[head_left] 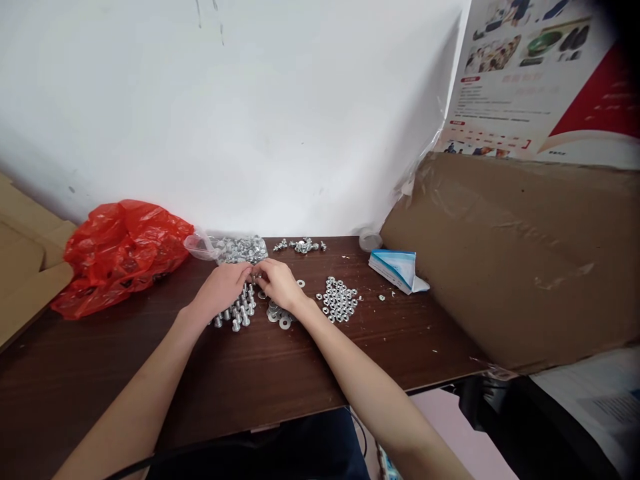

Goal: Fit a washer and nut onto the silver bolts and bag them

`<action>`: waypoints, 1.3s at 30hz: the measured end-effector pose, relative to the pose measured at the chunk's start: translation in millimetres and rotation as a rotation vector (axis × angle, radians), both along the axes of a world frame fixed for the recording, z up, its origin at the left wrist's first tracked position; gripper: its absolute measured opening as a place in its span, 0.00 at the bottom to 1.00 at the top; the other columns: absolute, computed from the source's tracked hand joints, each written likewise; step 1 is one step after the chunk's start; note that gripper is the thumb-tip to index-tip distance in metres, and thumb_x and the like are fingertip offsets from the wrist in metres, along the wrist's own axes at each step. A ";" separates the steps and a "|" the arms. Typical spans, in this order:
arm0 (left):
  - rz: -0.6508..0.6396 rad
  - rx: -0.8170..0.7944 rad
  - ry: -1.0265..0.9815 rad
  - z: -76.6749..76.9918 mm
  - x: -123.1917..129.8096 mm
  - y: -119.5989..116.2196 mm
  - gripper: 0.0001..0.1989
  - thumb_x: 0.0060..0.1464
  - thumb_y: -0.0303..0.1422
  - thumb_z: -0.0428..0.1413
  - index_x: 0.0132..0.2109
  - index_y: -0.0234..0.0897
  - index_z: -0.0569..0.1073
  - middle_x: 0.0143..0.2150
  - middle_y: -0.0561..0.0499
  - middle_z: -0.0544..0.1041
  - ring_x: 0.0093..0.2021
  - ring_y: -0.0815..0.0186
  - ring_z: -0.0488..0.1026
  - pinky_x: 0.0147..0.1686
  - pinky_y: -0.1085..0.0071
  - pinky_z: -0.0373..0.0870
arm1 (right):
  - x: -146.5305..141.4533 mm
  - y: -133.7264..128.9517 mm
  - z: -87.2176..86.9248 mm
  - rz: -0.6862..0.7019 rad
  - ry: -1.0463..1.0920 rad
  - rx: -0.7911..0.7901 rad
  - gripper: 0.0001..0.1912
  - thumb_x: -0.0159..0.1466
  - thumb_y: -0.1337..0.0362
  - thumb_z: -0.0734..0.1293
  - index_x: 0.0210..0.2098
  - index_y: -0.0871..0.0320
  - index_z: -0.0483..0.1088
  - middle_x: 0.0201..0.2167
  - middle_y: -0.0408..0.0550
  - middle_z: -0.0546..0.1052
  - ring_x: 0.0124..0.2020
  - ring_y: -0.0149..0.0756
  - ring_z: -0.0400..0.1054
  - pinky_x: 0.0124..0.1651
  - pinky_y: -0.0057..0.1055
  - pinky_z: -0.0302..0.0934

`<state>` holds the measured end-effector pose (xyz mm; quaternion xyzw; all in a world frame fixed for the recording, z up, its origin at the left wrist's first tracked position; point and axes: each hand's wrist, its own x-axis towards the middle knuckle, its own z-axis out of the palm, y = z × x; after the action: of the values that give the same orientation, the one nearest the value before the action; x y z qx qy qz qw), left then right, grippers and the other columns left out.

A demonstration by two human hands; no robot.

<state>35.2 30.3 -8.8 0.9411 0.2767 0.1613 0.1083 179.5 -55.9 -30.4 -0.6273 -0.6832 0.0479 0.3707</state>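
My left hand (225,285) and my right hand (276,281) meet fingertip to fingertip above the table, both with fingers pinched together. Between them is a small metal piece, mostly hidden, too small to make out. Bolts (241,313) stand upright in a group just below my left hand. Flat washers (284,323) lie in a pile below my right hand, partly covered by it. To the right of my right forearm, several nuts (340,300) are spread in a cluster. Behind my hands sits a clear bag of metal parts (243,249).
Loose bolts with parts on them (303,246) lie near the wall. A red plastic bag (125,250) and cardboard (30,253) are at the left. A blue and white packet (395,268), a round clear lid (371,241) and a large cardboard box (515,253) stand right on the brown table (240,393).
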 end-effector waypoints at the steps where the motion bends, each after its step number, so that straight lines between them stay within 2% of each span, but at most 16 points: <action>1: 0.000 -0.007 0.000 0.2 0.0 -0.2 0.17 0.60 0.33 0.40 0.39 0.36 0.74 0.35 0.45 0.78 0.36 0.55 0.74 0.37 0.64 0.65 | -0.1 0.3 -0.3 -0.003 0.043 -0.012 0.12 0.59 0.78 0.64 0.40 0.60 0.72 0.38 0.49 0.76 0.38 0.37 0.70 0.43 0.30 0.63; 5: 0.021 -0.017 0.017 0.5 0.1 0.0 0.19 0.57 0.29 0.41 0.45 0.37 0.74 0.38 0.45 0.79 0.40 0.54 0.75 0.41 0.62 0.67 | -0.8 0.7 -1.0 -0.002 0.170 -0.066 0.15 0.57 0.79 0.65 0.42 0.60 0.71 0.38 0.48 0.78 0.37 0.37 0.72 0.43 0.31 0.65; 11: 0.028 -0.054 -0.013 3.2 -0.4 -2.1 0.22 0.54 0.24 0.42 0.49 0.38 0.75 0.41 0.45 0.80 0.43 0.56 0.76 0.43 0.63 0.68 | -2.6 -1.7 2.1 0.025 0.223 -0.109 0.19 0.57 0.81 0.64 0.46 0.61 0.70 0.38 0.49 0.79 0.39 0.37 0.74 0.45 0.30 0.65; 14: 0.033 -0.059 -0.025 5.2 -0.3 -4.9 0.24 0.54 0.24 0.41 0.53 0.37 0.73 0.43 0.45 0.80 0.44 0.55 0.76 0.44 0.62 0.69 | -1.0 -2.8 3.4 0.045 0.179 -0.122 0.16 0.58 0.79 0.64 0.44 0.60 0.72 0.37 0.48 0.80 0.39 0.37 0.74 0.45 0.30 0.64; 18: 0.072 -0.057 0.003 5.3 0.1 -7.1 0.24 0.57 0.26 0.41 0.57 0.36 0.70 0.45 0.44 0.79 0.46 0.54 0.76 0.46 0.60 0.69 | 1.8 -3.0 3.2 0.064 0.003 -0.105 0.11 0.59 0.77 0.64 0.37 0.61 0.75 0.38 0.50 0.79 0.39 0.38 0.72 0.44 0.30 0.62; 25: 0.078 0.048 0.018 5.2 0.5 -10.2 0.22 0.57 0.25 0.41 0.52 0.37 0.74 0.51 0.44 0.77 0.52 0.54 0.72 0.52 0.59 0.67 | 1.1 -4.7 5.3 0.066 -0.100 -0.086 0.09 0.59 0.75 0.65 0.33 0.61 0.76 0.32 0.49 0.72 0.33 0.35 0.67 0.39 0.29 0.60; 28: 0.084 0.053 0.017 6.4 0.7 -11.8 0.22 0.58 0.25 0.41 0.52 0.37 0.74 0.50 0.45 0.77 0.51 0.55 0.72 0.52 0.59 0.68 | -1.2 -4.3 4.5 0.086 -0.066 -0.077 0.10 0.58 0.76 0.65 0.37 0.63 0.75 0.34 0.49 0.73 0.34 0.35 0.67 0.40 0.29 0.61; 33: 0.074 0.060 0.006 5.6 0.8 -12.0 0.20 0.60 0.28 0.41 0.50 0.38 0.75 0.48 0.44 0.78 0.49 0.55 0.72 0.49 0.59 0.68 | 1.8 -4.2 6.9 0.113 0.055 -0.081 0.17 0.56 0.79 0.64 0.45 0.62 0.72 0.37 0.49 0.76 0.34 0.34 0.70 0.43 0.30 0.63; 36: 0.006 0.042 -0.023 5.3 1.2 -12.5 0.20 0.62 0.34 0.41 0.51 0.38 0.74 0.49 0.45 0.77 0.50 0.54 0.71 0.50 0.57 0.67 | 16.1 -6.7 10.8 0.012 0.059 -0.036 0.14 0.60 0.77 0.62 0.42 0.61 0.73 0.41 0.51 0.77 0.41 0.37 0.71 0.47 0.33 0.64; 39: -0.057 0.007 -0.043 6.7 1.5 -14.3 0.20 0.63 0.38 0.42 0.51 0.38 0.74 0.50 0.46 0.77 0.51 0.54 0.70 0.51 0.57 0.66 | 37.9 -9.3 8.0 -0.208 -0.002 0.024 0.15 0.62 0.76 0.59 0.44 0.62 0.73 0.45 0.53 0.76 0.49 0.41 0.68 0.55 0.39 0.61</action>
<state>36.8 16.0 -2.1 0.9453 0.2467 0.1794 0.1155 217.4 -65.2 -22.4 -0.6905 -0.6152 0.0003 0.3803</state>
